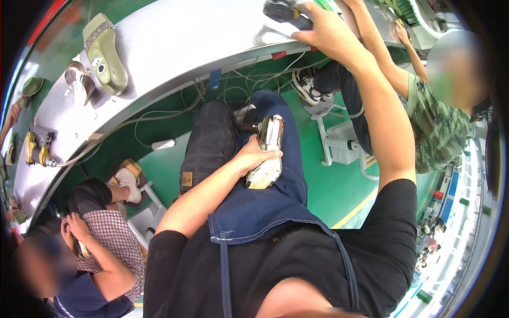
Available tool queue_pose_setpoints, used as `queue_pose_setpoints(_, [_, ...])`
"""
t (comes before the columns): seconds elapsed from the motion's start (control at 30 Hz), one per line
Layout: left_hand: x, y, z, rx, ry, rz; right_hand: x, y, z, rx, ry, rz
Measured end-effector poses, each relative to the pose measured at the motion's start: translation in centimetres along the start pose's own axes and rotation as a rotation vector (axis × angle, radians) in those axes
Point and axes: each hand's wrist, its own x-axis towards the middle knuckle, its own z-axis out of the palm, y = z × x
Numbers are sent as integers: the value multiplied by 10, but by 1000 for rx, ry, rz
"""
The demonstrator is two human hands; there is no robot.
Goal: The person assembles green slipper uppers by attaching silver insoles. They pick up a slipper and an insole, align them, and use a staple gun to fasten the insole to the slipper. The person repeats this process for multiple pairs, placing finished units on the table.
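My left hand (252,156) is closed around a shoe last (271,133) with a shiny dark metallic top and a pale, rough lower part. It rests on my lap over the blue apron (289,204). My right arm stretches up to the worktable's far right edge. There my right hand (321,33) is closed on a dark handheld tool (286,13), blurred, so its exact kind cannot be made out. A green shoe last with a glittering strap (106,61) lies on the table at the left.
The curved metal worktable (175,37) also carries a shiny shoe part (79,82) and a yellow-black air tool (38,148) with a hose. Co-workers sit at left and right. Cables (260,79) hang under the table; a white power strip (163,144) lies on the green floor.
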Motion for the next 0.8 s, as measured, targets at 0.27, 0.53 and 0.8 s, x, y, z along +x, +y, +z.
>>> queue_pose_setpoints(0.27, [11, 0, -3, -129, -115, 16, 80, -17, 73, -136, 301, -240])
queue_pose_setpoints(0.53, [11, 4, -6, -227, -157, -109, 77, -48, 134, 84, 289, -363])
queue_pose_setpoints(0.8, [-27, 14, 7, -134, -12, 182, -21, -15, 88, 201, 508, -310])
